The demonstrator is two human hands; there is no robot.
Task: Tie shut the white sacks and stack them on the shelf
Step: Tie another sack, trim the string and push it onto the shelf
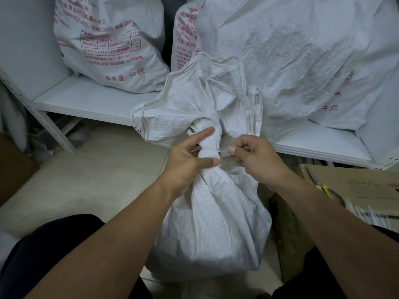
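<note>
The crumpled white woven plastic sack [207, 223] stands on the pale tiled floor [86, 169] between my knees, just in front of the low white metal shelf [86, 100]. Its top is gathered into a narrow neck, with the loose mouth flaring open above. My left hand [190, 160] wraps that neck from the left, thumb laid across the front, forefinger stretched up along the bunched cloth, and the other fingers curled behind. My right hand [254, 156] is curled tight just right of the neck, pinching a thin pale tie [224, 151] that runs to the sack. Two filled white sacks with red print [108, 44] [291, 50] sit on the shelf. A brown cardboard box [356, 184] at my right carries a yellow-handled tool [322, 187].
</note>
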